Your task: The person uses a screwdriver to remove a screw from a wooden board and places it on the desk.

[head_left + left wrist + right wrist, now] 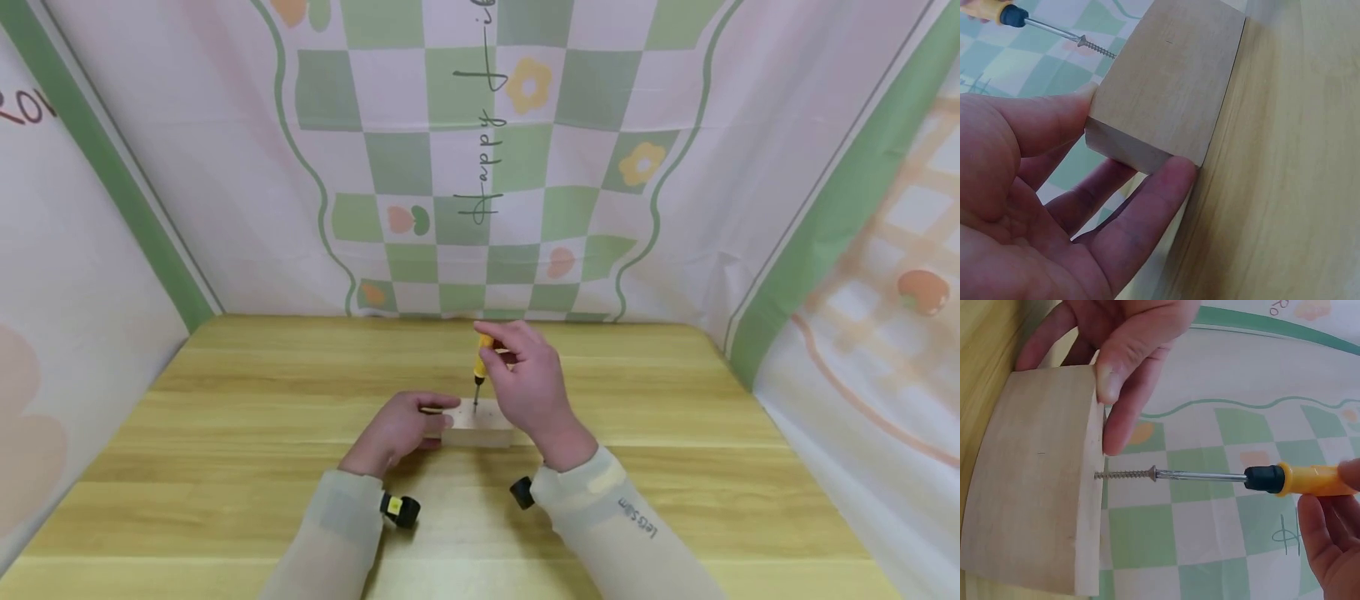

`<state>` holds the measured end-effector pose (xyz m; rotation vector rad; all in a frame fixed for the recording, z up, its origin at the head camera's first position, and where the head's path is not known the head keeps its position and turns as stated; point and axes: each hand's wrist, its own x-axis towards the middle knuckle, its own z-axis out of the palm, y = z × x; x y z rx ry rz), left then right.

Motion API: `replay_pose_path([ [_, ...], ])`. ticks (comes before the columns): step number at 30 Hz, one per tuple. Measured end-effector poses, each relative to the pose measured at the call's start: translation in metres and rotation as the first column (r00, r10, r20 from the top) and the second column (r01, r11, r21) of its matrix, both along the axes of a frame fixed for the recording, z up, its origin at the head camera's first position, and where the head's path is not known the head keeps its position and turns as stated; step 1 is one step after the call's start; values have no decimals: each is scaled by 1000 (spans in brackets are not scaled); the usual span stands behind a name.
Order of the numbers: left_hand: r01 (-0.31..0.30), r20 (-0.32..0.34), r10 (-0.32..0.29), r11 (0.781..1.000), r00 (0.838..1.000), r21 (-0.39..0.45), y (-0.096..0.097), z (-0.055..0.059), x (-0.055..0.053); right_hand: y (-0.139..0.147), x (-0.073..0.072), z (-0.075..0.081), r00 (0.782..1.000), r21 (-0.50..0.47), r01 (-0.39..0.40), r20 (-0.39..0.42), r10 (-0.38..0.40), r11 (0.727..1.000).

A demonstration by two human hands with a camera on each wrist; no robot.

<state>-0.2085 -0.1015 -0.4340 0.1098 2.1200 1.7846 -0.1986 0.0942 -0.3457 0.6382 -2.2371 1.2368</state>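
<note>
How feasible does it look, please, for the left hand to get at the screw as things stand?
Probably yes: the left hand holds the wooden block close to the screw, whose shaft stands largely exposed, though the screwdriver sits against its head and the grip may need loosening.

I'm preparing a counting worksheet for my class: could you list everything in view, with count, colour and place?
Screwdriver: 1, yellow and black with a silver shaft, above the block
Screw: 1, grey metal, between screwdriver tip and block
Wooden block: 1, pale wood, on the table
Table: 1, yellow-brown, beneath everything
Patterned cloth: sheet count unclear, mostly white and green, behind and beside the table
Wrist devices: 2, black, one per wrist
Sleeves: 2, cream, on the forearms
Left hand: 1, bare, gripping the block
Right hand: 1, bare, holding the screwdriver
</note>
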Motion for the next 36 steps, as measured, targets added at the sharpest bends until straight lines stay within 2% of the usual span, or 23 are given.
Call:
replay_pose_path([
  [5,-3,3,3,1000,1000,-11,0,0,-1,0,1,1,998,-49,-35,47,37,998],
  [10,-8,1,8,1000,1000,-14,1,1,0,0,1,0,1000,-93,-19,12,20,996],
  [25,-11,5,11,1000,1000,-4,2,1,1,3,1,-2,999,-86,26,-24,-28,996],
  [36,-10,-1,10,1000,1000,3,1,3,2,4,2,0,999,-91,-9,-32,6,996],
])
